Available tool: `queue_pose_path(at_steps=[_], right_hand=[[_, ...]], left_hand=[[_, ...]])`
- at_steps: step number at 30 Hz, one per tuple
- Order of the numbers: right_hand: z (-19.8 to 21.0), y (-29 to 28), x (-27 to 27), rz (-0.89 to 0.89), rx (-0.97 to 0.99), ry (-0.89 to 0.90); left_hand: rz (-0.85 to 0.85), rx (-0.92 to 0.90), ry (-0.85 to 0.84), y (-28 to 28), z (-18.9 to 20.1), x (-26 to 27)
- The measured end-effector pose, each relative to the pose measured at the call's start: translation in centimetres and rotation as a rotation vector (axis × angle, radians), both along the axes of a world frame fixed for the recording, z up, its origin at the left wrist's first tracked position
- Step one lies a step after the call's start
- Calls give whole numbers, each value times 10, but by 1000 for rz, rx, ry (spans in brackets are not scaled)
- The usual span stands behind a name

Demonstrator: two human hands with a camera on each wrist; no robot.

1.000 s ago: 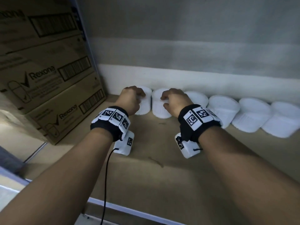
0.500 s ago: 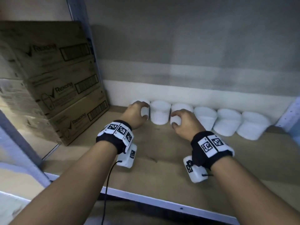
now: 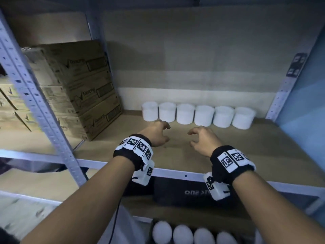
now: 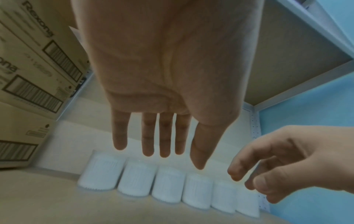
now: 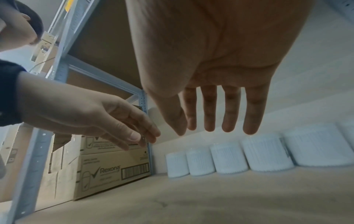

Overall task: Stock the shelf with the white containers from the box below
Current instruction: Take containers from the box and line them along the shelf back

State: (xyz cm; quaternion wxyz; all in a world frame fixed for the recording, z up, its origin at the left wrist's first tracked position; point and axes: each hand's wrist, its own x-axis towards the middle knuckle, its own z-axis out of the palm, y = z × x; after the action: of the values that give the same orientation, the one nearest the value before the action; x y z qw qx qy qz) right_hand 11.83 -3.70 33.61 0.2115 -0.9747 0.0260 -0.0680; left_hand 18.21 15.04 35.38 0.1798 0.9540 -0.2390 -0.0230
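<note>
Several white containers (image 3: 185, 114) stand upright in a tight row along the back of the shelf (image 3: 255, 152), also seen in the left wrist view (image 4: 168, 186) and the right wrist view (image 5: 229, 159). My left hand (image 3: 158, 133) hovers over the shelf board in front of the row's left end, empty, with its fingers (image 4: 164, 136) straight. My right hand (image 3: 200, 140) hovers beside it, also empty, its fingers (image 5: 210, 115) extended. Neither hand touches a container. More white containers (image 3: 182, 235) sit in a box below the shelf.
Stacked Rexona cardboard boxes (image 3: 84, 95) fill the bay to the left, behind a grey metal upright (image 3: 44, 110). The shelf's metal front rail (image 3: 175, 172) runs under my wrists. A dark box (image 3: 175, 191) sits beneath the rail. A blue wall (image 3: 302, 120) closes the right side.
Both hands have let go of the two left containers and drawn back toward the shelf's front edge. The view has pulled back, and the box below now shows.
</note>
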Motion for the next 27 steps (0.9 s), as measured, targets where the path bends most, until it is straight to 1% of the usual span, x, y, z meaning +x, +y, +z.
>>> queue_pose_path(at_steps=[6,13,18,21,24,27], right_hand=[[-11,6,-46,-6,-7,4],[-43,12,-88,12,-19,61],[-78,12,-105,26,-12,125],[-107,11,-112,29,1,179],[-142,10,-117,10,16,242],[-179,10,-121,33,-17,345]], left_hand=[[-2,8,1,1,-18,-48],[-6,-1,73,5,-62,-97],[-8,58,127,14,-96,-115],[-11,110,166,15,-120,-120],[-32,167,233,10,-154,-127],[-36,238,313,4,-194,-134]])
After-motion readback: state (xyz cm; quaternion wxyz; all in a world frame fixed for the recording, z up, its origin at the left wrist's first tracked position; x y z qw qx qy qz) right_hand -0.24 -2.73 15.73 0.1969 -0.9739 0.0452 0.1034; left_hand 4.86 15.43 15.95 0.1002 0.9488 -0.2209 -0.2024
